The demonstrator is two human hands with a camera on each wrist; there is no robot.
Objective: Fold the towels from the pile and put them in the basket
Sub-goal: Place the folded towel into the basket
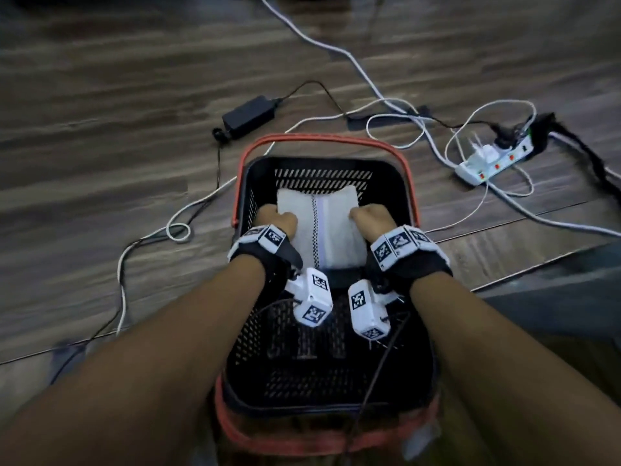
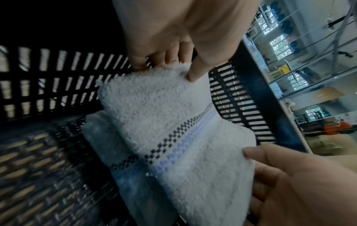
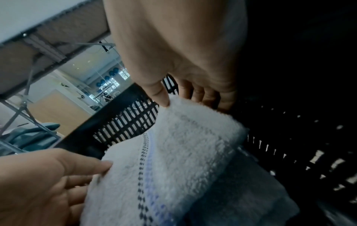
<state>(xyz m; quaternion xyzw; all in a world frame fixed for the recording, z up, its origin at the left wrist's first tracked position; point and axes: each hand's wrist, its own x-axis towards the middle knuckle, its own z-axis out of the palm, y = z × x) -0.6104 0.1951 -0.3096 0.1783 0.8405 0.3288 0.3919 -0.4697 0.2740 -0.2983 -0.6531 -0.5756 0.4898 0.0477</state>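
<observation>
Towel [image 1: 322, 227], white and folded, hung between the person's two hands inside the black basket [image 1: 386, 169], toward its far end at twelve o'clock. The left hand [image 1: 275, 218] gripped the towel's edge at nine o'clock, and the right hand [image 1: 369, 218] gripped the opposite edge at three o'clock. In the left wrist view the thumb [image 2: 197, 71] lay on top of the terry cloth with the fingers [image 2: 173, 56] curled beneath, so that hand was clamped on the towel. The right wrist view showed the same on the other side: the thumb [image 3: 160, 96] pressed against the upper fold while the fingers [image 3: 204, 94] wrapped behind it. Both hands sat about midway along the towel's sides, level with each other.

The towel's long axis ran from twelve to six o'clock, away from the person. A checked dark stripe [image 1: 315, 227] with a pale blue band beside it ran down the middle along that same axis. The far end looked wider and slightly bowed, and the near end dipped toward the basket floor. From the wrist views I could not tell whether the underside touched the slatted bottom.

The basket stood on a wooden floor [image 1: 100, 95], its red handle [image 1: 322, 139] folded down around the rim. A black power brick [image 1: 248, 116] lay at eleven o'clock beyond it, and a white power strip [image 1: 494, 159] with tangled cables lay at two o'clock.
</observation>
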